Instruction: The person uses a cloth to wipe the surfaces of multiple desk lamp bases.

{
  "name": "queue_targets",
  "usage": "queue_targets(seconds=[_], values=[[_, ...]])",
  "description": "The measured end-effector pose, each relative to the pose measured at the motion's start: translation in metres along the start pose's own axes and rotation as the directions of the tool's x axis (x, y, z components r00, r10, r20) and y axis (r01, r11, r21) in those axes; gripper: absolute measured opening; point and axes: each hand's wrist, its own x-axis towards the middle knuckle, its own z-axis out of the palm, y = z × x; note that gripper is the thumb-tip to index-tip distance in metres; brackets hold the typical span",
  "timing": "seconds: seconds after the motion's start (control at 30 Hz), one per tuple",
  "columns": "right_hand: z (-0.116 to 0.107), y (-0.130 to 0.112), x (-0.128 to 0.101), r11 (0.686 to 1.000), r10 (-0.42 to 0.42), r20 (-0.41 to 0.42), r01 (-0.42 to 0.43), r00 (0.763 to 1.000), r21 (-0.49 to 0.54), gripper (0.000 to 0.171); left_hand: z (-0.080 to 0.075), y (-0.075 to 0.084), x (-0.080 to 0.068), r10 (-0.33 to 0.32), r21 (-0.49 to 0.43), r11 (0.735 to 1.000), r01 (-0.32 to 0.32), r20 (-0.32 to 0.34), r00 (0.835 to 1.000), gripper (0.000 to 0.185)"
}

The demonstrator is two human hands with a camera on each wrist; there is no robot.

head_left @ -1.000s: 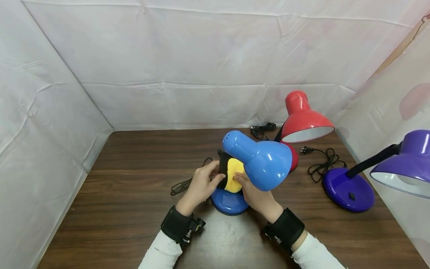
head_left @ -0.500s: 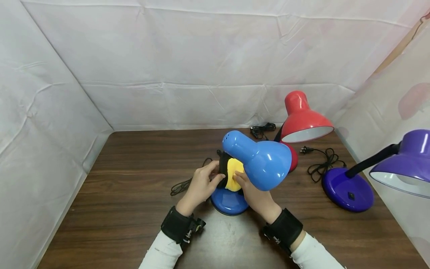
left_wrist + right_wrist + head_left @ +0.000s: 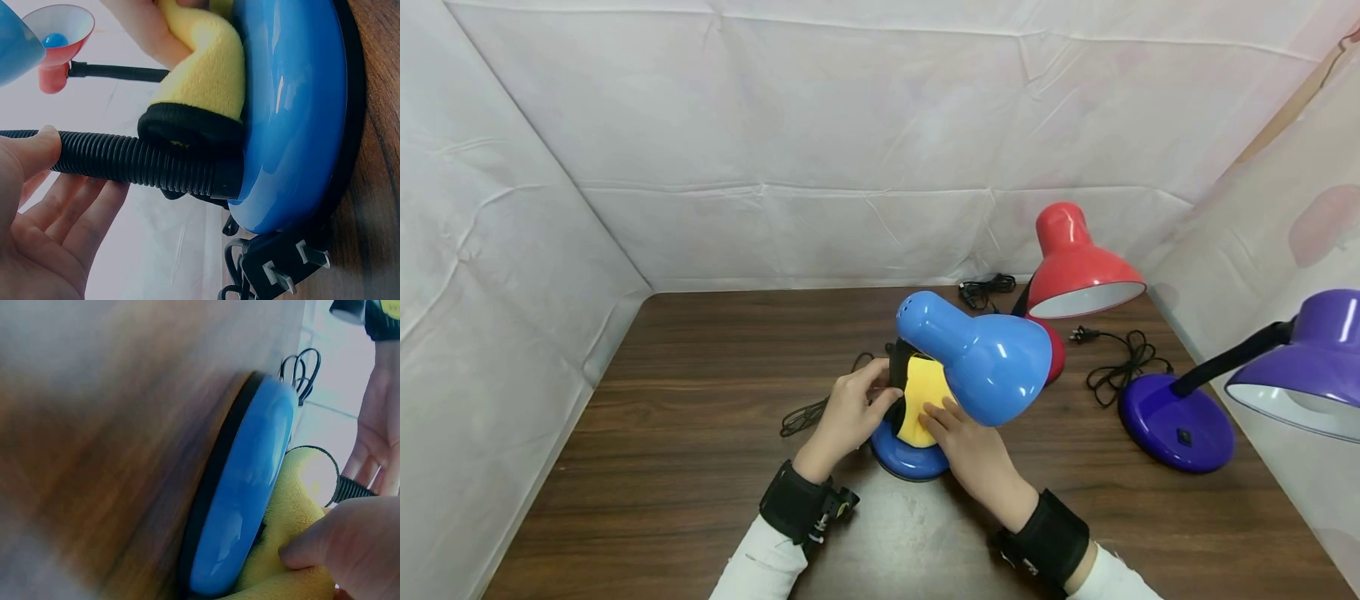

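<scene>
The blue desk lamp [image 3: 1000, 362] stands upright near the middle of the table, its shade leaning right. My left hand [image 3: 847, 408] grips the lamp's black ribbed gooseneck [image 3: 150, 164] between thumb and fingers, above the base. A yellow cloth [image 3: 922, 396] with a black edge lies bunched against the lower neck and the top of the blue base [image 3: 294, 112]. On the cloth is my right hand [image 3: 977, 458], partly under the shade in the head view. In the right wrist view its thumb [image 3: 306, 547] presses into the fabric, holding it at the base.
A red lamp [image 3: 1078, 271] stands behind on the right, and a purple lamp [image 3: 1176, 425] stands at the far right. Coiled black cords [image 3: 1126, 362] lie between them. The blue lamp's plug [image 3: 278, 265] sits beside its base. White sheeting [image 3: 850, 150] encloses the table [image 3: 700, 433].
My right hand has moved down and toward me with the yellow cloth, which now spreads lower over the blue base. My left hand stays on the gooseneck.
</scene>
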Motion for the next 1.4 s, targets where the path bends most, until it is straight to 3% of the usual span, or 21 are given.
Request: queue_targets(seconds=[0.37, 0.77, 1.2, 1.4], values=[[-0.009, -0.015, -0.02, 1.0, -0.017, 0.07, 0.017, 0.997, 0.003, 0.037, 0.001, 0.0, 0.0, -0.013, -0.026, 1.0, 0.013, 0.003, 1.0, 0.028], [-0.013, -0.024, -0.038, 0.997, -0.075, 0.008, 0.075, 0.997, 0.024, 0.043, 0.003, -0.001, -0.001, -0.011, -0.032, 0.999, 0.011, 0.006, 1.0, 0.027], [-0.01, -0.015, -0.024, 0.998, -0.029, 0.062, 0.025, 0.998, 0.06, 0.044, 0.002, -0.002, 0.0, 0.001, -0.043, 0.999, 0.0, 0.004, 1.0, 0.027], [-0.006, -0.01, -0.015, 0.998, -0.002, 0.041, -0.001, 0.999, 0.069, 0.042, 0.001, -0.001, 0.0, -0.001, -0.032, 0.999, 0.001, -0.004, 1.0, 0.028]])
